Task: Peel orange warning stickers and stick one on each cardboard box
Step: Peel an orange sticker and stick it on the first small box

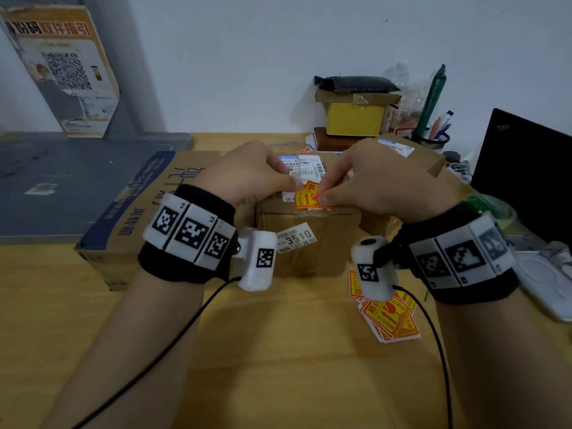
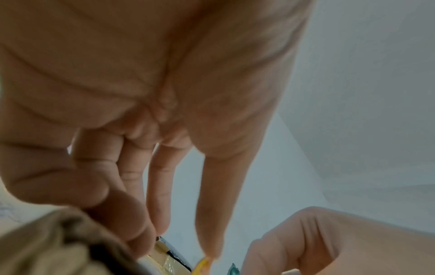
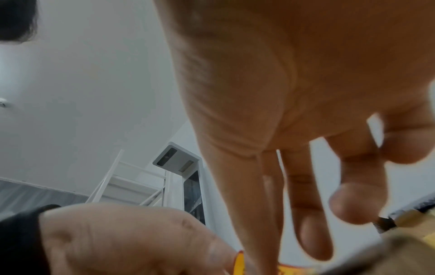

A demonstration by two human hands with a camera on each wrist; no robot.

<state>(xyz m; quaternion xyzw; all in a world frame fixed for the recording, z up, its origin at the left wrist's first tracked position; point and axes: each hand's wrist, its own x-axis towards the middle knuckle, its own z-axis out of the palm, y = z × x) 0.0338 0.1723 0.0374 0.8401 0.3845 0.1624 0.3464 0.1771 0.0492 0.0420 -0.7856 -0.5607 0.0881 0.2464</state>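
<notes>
An orange warning sticker (image 1: 309, 198) sits over the near top edge of a small taped cardboard box (image 1: 309, 249) at the table's middle. My left hand (image 1: 289, 182) pinches the sticker's left edge, and my right hand (image 1: 322, 195) pinches its right side between thumb and forefinger. Whether the sticker touches the box top I cannot tell. The left wrist view shows a fingertip on the sticker's orange edge (image 2: 203, 265); that edge (image 3: 238, 262) shows again in the right wrist view, at the bottom. A loose pile of orange stickers (image 1: 390, 320) lies on the table under my right wrist.
A large flat cardboard box (image 1: 145, 209) with blue print lies left of the small one. Another box (image 1: 414, 156) stands behind my right hand. Stacked items, a pen holder (image 1: 431, 139) and a dark screen (image 1: 526, 168) crowd the back right. A white device (image 1: 544, 283) lies at the right edge.
</notes>
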